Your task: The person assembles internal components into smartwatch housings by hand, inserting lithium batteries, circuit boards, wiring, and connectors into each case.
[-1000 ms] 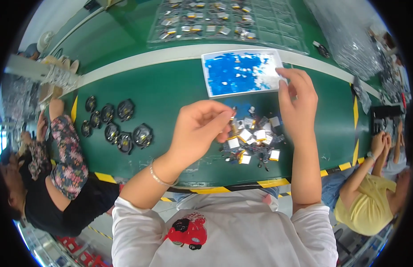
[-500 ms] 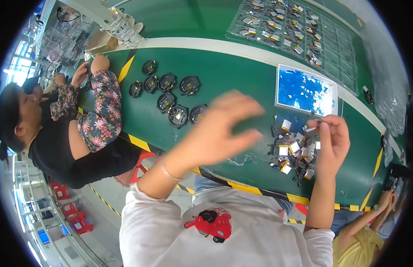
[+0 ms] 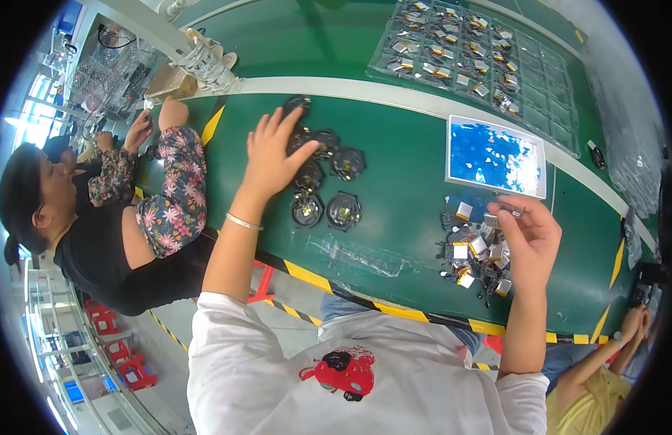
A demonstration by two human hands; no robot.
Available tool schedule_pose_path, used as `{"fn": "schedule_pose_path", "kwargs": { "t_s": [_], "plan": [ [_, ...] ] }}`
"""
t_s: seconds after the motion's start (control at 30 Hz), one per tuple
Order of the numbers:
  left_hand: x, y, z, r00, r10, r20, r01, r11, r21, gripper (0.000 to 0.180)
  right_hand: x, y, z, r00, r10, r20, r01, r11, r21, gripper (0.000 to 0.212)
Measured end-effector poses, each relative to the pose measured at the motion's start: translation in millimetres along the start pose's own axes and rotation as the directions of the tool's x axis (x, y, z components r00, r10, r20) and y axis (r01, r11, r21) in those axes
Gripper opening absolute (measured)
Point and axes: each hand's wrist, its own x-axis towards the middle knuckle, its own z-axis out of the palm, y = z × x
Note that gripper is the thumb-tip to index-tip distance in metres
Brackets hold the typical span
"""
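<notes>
My left hand [image 3: 272, 159] is spread over the left side of a cluster of round black housings [image 3: 344, 210], its fingers apart and touching some of them. The housings lie flat and hold small electronics; a few are partly hidden under the fingers. On the right, my right hand [image 3: 530, 239] pinches a small dark grey part [image 3: 511, 211] between thumb and fingers; its exact kind is too small to tell. Just left of that hand lies a pile of small circuit boards with wires and silver battery cells [image 3: 478, 245].
A white box [image 3: 495, 190] with blue and white film pieces stands behind the pile. Farther back is a clear compartment tray [image 3: 542, 94] of battery assemblies. Clear plastic film [image 3: 365, 257] lies near the striped table edge. A co-worker [image 3: 97, 217] sits at left, another person [image 3: 593, 388] at lower right.
My left hand has moved left onto the housings, and they have shifted to the right as a group. My right hand has moved slightly down and left, still pinching the small part.
</notes>
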Motion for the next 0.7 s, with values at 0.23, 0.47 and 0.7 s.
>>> {"fn": "schedule_pose_path", "kwargs": {
  "t_s": [0.23,0.47,0.7],
  "plan": [
    [43.5,59.0,17.9,0.989,-0.065,-0.131,0.035,0.974,-0.222,0.05,2.9,3.5,-5.3,0.997,-0.079,0.013,0.079,0.997,-0.017,0.014],
    [74.5,100.3,22.5,0.995,-0.091,-0.046,0.065,0.914,-0.4,0.03,3.3,7.9,-11.3,0.968,-0.248,-0.047,0.231,0.945,-0.233,0.011],
    [51.2,167.9,8.9,0.966,0.196,0.168,0.112,0.268,-0.957,0.019,4.0,1.8,-14.7,0.966,-0.23,-0.118,0.238,0.969,0.063,0.01]
  ]
}}
